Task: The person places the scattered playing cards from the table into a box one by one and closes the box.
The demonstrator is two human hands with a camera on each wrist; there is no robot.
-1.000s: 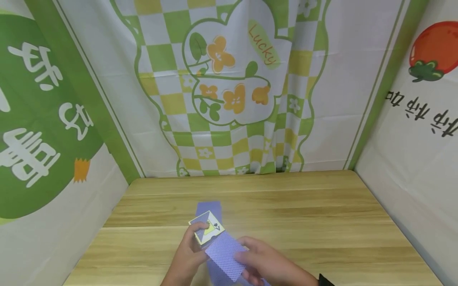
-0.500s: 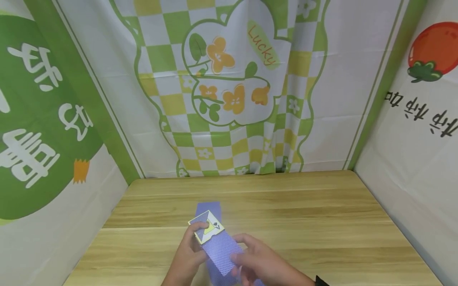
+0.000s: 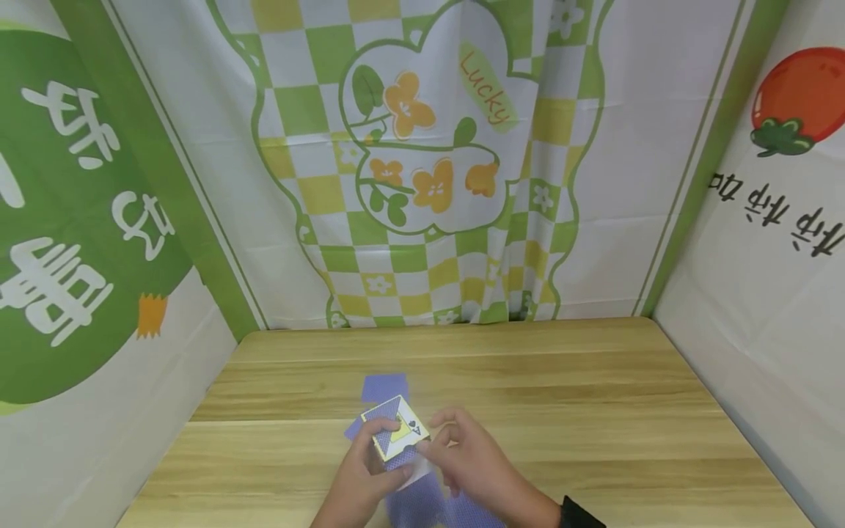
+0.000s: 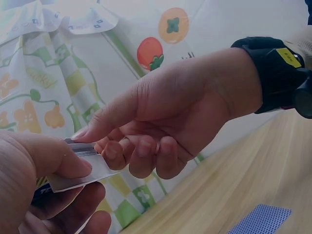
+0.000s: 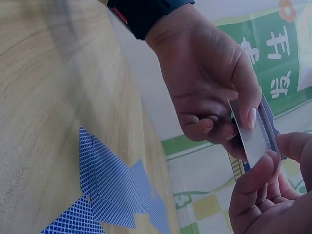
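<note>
My left hand (image 3: 366, 462) grips a card box (image 3: 411, 441) with a printed ace face and yellow edging, its thumb and fingers around the sides. In the left wrist view the left thumb presses on a pale flat flap or card (image 4: 80, 174) at the box's end. My right hand (image 3: 472, 455) pinches at that same end, thumb and index finger at the box's edge, other fingers curled. Inside the box is hidden. Below the hands lie blue-backed playing cards (image 3: 412, 506), partly covered by them.
Several more patterned cards (image 5: 112, 180) lie face down on the wooden table (image 3: 594, 411), one card (image 3: 385, 386) beyond the box. A checked cloth (image 3: 422, 257) hangs behind, and printed side curtains (image 3: 759, 293) stand at both ends.
The blue-backed card or cards sticking out of the box's near end slid toward it and no longer jut out. The box shifted slightly right; my right hand moved up to its edge.
</note>
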